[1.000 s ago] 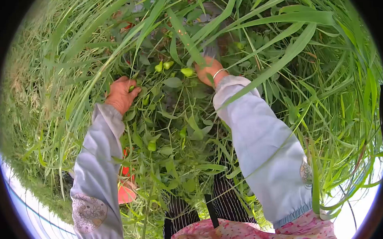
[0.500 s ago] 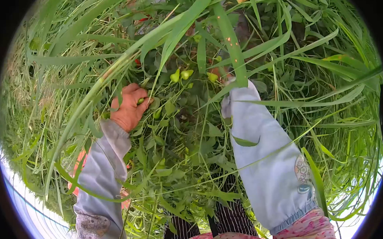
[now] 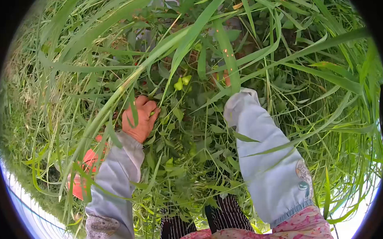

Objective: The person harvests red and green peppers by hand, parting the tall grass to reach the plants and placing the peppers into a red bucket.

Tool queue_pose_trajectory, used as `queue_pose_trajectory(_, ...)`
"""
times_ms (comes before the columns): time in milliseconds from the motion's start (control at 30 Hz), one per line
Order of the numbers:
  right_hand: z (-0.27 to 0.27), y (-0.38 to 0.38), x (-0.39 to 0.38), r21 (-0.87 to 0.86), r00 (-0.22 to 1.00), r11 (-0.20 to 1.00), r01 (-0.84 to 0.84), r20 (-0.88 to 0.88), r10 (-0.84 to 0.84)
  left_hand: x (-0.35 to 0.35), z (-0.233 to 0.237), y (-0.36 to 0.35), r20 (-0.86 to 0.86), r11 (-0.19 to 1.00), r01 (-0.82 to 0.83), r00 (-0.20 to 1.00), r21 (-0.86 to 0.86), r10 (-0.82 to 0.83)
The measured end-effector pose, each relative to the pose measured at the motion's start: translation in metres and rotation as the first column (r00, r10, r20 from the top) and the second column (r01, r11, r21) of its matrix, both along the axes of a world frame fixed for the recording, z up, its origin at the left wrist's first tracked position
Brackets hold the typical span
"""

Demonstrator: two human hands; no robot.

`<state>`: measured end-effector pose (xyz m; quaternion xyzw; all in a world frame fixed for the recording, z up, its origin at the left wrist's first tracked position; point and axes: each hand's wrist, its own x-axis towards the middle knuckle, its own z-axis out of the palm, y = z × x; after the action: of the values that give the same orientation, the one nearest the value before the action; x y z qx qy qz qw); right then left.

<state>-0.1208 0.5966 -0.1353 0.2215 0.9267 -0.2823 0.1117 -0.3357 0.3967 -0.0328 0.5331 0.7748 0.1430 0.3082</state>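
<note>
My left hand [image 3: 140, 119] is closed, with a small green pepper [image 3: 152, 113] showing between its fingers, among the leaves of a pepper plant [image 3: 175, 141]. Two pale yellow-green peppers [image 3: 181, 82] hang to the right of that hand and a little beyond it. My right hand [image 3: 227, 78] reaches into the foliage farther right; a broad grass blade and the leaves cover most of it, so only bits of fingers show. What it holds, if anything, is hidden.
Long grass blades [image 3: 227, 46] arch across the front of the view and over both forearms. An orange-red object [image 3: 89, 161], partly hidden by grass, lies left of my left sleeve [image 3: 113, 177]. My striped trouser legs [image 3: 228, 213] show at the bottom.
My left hand has shifted slightly right and nearer to me, still closed on a green pepper. A third yellow-green pepper, beside my right hand before, no longer shows. My right sleeve has moved slightly nearer.
</note>
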Motion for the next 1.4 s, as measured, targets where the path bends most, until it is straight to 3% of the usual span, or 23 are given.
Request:
queue_pose_trajectory(167,0.056,-0.004,0.004,0.076,0.998,0.997,0.009,-0.061,-0.005,0.006,0.002,-0.003,-0.030,1.000,0.017,0.999,0.000,-0.017)
queue_pose_trajectory(300,0.108,0.013,-0.033,0.088,0.992,0.996,0.025,0.119,-0.036,0.007,-0.003,-0.006,-0.039,0.999,0.018,0.999,-0.032,-0.019)
queue_pose_trajectory(333,0.120,0.015,-0.046,0.017,0.987,0.996,0.089,0.132,-0.091,0.010,-0.004,-0.012,-0.042,0.999,0.022,0.999,-0.034,-0.024)
queue_pose_trajectory(467,0.073,0.027,-0.086,0.010,0.944,0.951,0.309,-0.125,-0.306,0.011,0.003,-0.010,-0.047,0.998,0.036,0.998,-0.054,-0.039)
queue_pose_trajectory(567,0.016,0.037,-0.117,-0.022,0.945,0.950,0.312,-0.091,-0.313,0.010,0.005,-0.010,-0.049,0.998,0.051,0.997,-0.037,-0.053)
queue_pose_trajectory(633,0.007,0.040,-0.126,-0.035,0.951,0.952,0.304,-0.046,-0.305,0.011,0.003,-0.010,-0.056,0.999,0.032,0.998,-0.009,-0.032)
queue_pose_trajectory(733,0.002,0.044,-0.114,-0.079,0.951,0.949,0.306,-0.030,-0.309,0.008,0.001,-0.015,-0.007,0.996,0.084,0.996,0.023,-0.084)
queue_pose_trajectory(833,0.029,0.035,-0.093,-0.157,0.937,0.927,0.340,-0.025,-0.348,0.010,-0.007,-0.019,-0.043,0.994,0.108,0.993,0.016,-0.107)
queue_pose_trajectory(933,0.036,0.029,-0.083,-0.273,0.894,0.862,0.428,-0.014,-0.448,0.011,-0.002,-0.016,-0.069,0.996,0.091,0.993,-0.011,-0.092)
queue_pose_trajectory(1067,0.019,0.037,-0.089,-0.503,0.771,0.658,0.561,0.027,-0.637,0.000,0.011,-0.005,-0.008,0.992,0.123,0.992,-0.031,-0.123)
queue_pose_trajectory(1167,-0.005,0.030,-0.093,-0.658,0.684,0.491,0.571,0.051,-0.727,-0.021,0.022,0.005,0.206,0.998,0.005,0.979,0.061,-0.017)
queue_pose_trajectory(1200,-0.012,0.026,-0.094,-0.697,0.656,0.441,0.566,0.057,-0.752,-0.031,0.029,0.009,0.424,0.985,-0.173,0.892,0.000,0.157)
queue_pose_trajectory(1267,-0.025,0.018,-0.095,-0.771,0.596,0.330,0.544,0.078,-0.799,-0.072,0.010,0.008,0.618,0.826,-0.407,0.549,-0.390,0.562)
queue_pose_trajectory(1300,-0.031,0.016,-0.096,-0.808,0.570,0.276,0.521,0.088,-0.817,-0.084,0.001,0.004,0.666,0.808,-0.483,0.484,-0.338,0.568)
queue_pose_trajectory(1333,-0.036,0.013,-0.094,-0.834,0.545,0.229,0.501,0.099,-0.832,-0.102,-0.015,-0.001,0.349,0.956,-0.237,0.893,-0.175,0.285)
queue_pose_trajectory(1367,-0.046,0.012,-0.091,-0.862,0.519,0.176,0.476,0.113,-0.847,-0.119,-0.030,-0.006,-0.153,0.994,0.007,0.988,-0.108,-0.024)
queue_pose_trajectory(1400,-0.050,0.011,-0.088,-0.888,0.495,0.124,0.443,0.128,-0.859,-0.129,-0.022,0.006,-0.272,0.972,0.042,0.956,-0.232,-0.107)
